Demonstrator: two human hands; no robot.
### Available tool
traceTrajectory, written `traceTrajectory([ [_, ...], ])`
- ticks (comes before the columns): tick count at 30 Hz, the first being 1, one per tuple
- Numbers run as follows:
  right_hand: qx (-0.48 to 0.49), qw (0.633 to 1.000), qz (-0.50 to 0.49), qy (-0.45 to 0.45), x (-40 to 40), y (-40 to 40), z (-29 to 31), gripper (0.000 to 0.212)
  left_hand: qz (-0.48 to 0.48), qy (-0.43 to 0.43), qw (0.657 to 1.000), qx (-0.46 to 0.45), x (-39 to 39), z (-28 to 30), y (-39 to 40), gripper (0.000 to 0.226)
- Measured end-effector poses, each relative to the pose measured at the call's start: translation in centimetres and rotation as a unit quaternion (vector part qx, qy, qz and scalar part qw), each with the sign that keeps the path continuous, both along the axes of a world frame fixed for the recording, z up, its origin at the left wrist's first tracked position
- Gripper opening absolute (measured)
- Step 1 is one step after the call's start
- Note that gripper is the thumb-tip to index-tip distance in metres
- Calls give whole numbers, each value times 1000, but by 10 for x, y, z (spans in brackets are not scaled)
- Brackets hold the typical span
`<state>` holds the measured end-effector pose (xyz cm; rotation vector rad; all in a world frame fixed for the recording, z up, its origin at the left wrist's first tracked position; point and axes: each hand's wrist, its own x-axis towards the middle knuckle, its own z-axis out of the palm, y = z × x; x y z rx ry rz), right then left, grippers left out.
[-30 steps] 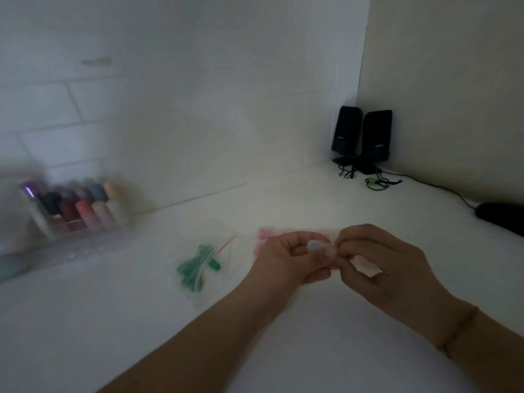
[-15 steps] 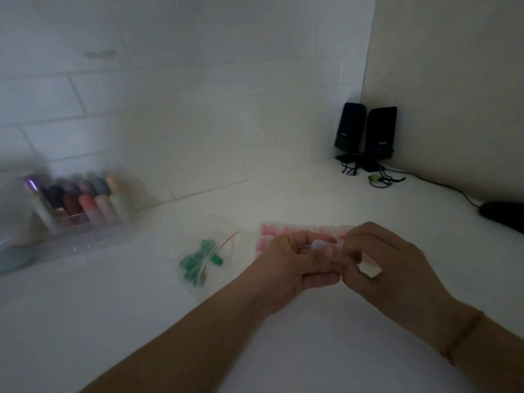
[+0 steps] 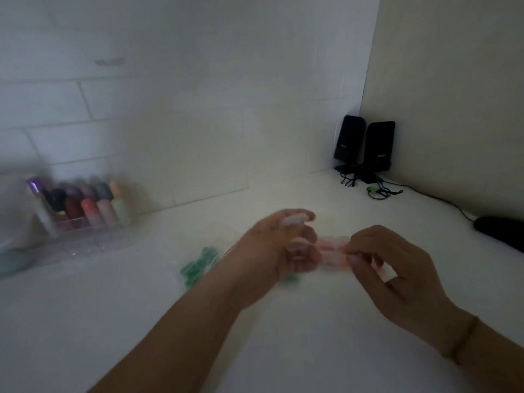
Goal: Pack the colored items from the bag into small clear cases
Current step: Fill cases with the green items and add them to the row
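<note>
Your right hand (image 3: 397, 268) pinches the clear bag of pink pieces (image 3: 334, 251) above the white counter (image 3: 283, 350), left hand (image 3: 283, 245) too blurred to tell grip, so w/ one pinch pieces could spill.

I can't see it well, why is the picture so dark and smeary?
Head view: the light is dim and grey; the left hand is smeared by motion blur; the row of coloured bottles in the clear plastic organiser is blurred too; the pair of black speakers looks sharper.
</note>
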<state>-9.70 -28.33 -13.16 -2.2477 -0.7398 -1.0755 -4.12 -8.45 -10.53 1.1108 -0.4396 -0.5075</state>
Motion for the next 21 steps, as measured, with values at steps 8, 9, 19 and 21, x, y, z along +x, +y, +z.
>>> traceTrajectory([
  [8,-242,968,19,57,6,75,1,24,232,-30,970,-74,47,29,94,5],
  [9,-256,964,11,71,10,86,-1,27,242,-19,966,-92,49,22,102,8],
  [19,-339,935,-74,75,50,147,-23,40,217,123,951,-183,50,-2,104,18],
  [21,-342,936,-67,58,53,150,-23,27,207,133,954,-173,49,-2,102,22],
])
